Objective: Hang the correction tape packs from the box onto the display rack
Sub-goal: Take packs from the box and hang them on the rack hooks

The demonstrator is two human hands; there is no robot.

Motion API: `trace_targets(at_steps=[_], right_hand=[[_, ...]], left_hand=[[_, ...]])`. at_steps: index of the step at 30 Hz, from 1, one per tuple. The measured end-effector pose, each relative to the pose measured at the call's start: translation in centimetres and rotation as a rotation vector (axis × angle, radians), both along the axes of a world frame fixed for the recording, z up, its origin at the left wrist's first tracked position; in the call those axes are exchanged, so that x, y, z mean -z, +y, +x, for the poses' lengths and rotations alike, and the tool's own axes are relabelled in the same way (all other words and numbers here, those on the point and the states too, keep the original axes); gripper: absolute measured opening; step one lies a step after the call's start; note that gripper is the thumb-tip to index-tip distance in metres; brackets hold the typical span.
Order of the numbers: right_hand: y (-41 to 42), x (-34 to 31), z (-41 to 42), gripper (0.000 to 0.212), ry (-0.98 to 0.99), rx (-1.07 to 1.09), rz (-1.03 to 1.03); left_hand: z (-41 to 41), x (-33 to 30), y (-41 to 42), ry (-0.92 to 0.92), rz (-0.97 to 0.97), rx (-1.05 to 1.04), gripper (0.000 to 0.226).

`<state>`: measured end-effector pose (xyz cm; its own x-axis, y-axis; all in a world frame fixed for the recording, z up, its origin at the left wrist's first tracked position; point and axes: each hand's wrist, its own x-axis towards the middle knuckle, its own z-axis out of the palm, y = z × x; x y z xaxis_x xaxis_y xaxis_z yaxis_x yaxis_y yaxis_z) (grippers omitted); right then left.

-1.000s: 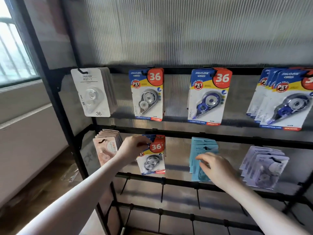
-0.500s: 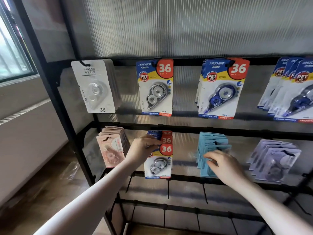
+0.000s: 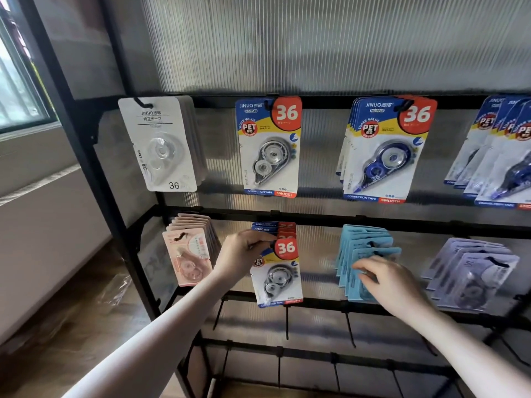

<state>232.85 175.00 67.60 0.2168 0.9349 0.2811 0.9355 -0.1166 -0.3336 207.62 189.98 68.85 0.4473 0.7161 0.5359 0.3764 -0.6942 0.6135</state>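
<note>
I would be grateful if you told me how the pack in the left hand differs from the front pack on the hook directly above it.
The held pack is pinched at its top corner by the left hand; the upper pack hangs free on its hook. The held pack tilts slightly, while the upper pack hangs nearly straight. The held pack fronts a stack on the lower row; the upper pack is in the top row. Both show a red 36 badge and a grey dispenser.
</note>
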Motion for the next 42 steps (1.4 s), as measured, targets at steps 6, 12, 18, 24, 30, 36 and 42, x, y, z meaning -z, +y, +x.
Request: trace_targets(at_steps=[6, 12, 18, 24, 30, 36, 42], right_hand=[[0.2, 0.0, 0.1, 0.026, -0.02, -0.002, 0.002], [0.5, 0.3, 0.2, 0.025, -0.019, 0.004, -0.003], [0.3, 0.9, -0.2, 0.026, -0.01, 0.001, -0.001], [-0.3, 1.4, -0.4, 0.026, 0.002, -0.002, -0.015], [-0.9, 2.2, -0.9, 0.024, -0.026, 0.043, -0.033], [-2.2, 4.1, -1.9, 0.024, -0.011, 0.112, -0.068], [-4.1, 5.9, -2.2, 0.025, 0.004, 0.123, -0.086]], left_hand=[[0.6, -0.2, 0.7, 0.096, -0.004, 0.004, 0.022], [1.5, -0.2, 1.2, 0.142, 0.052, -0.064, 0.022], [1.7, 0.4, 1.0, 0.136, 0.129, -0.103, 0.023], [1.3, 1.5, 0.9, 0.113, 0.265, -0.142, 0.029], [0.1, 2.8, -0.3, 0.137, 0.238, -0.174, 0.048], [-1.2, 5.0, -2.4, 0.184, 0.201, -0.15, 0.059], [-1.5, 7.1, -5.6, 0.235, 0.185, -0.142, 0.051]])
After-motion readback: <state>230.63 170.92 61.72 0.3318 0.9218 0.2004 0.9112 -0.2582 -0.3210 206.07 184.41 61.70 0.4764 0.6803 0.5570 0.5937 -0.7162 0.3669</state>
